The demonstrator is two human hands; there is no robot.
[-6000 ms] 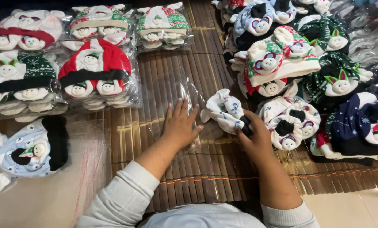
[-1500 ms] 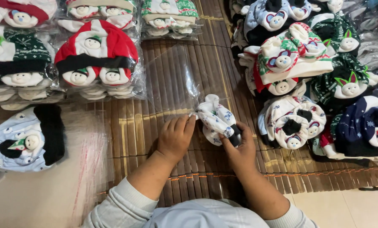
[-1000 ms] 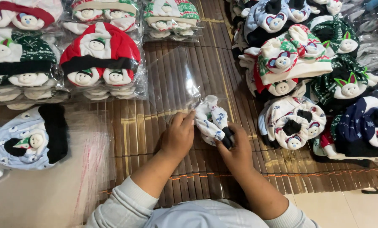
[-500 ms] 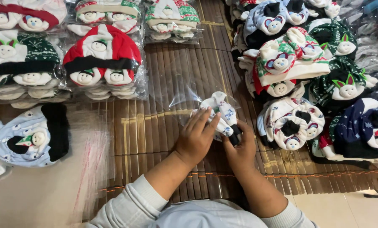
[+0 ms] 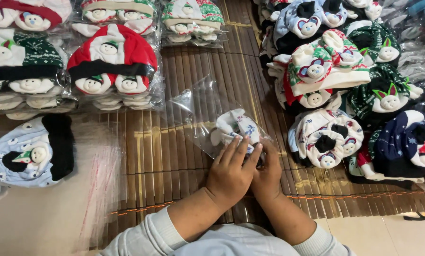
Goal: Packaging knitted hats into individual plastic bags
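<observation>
Folded white baby hat [image 5: 236,128], patterned: mid-mat, half inside clear plastic bag [image 5: 205,116], mouth of bag toward the wearer so the hat slides in.
Left hand [image 5: 231,173]: flat, fingers spread over hat's near end, pressing it down and inward.
Right hand [image 5: 268,170]: close against the left, fingers curled at bag's right edge, apparently pinching the film; grip partly hidden.
Bamboo mat [image 5: 141,156]: carries everything.
Bagged hat stacks [image 5: 112,66]: far-left corner, sealed, sorted by colour.
Loose hats [image 5: 326,137]: heaped along right edge, within reach.
Pale blue hat [image 5: 29,151]: left edge, alone.
</observation>
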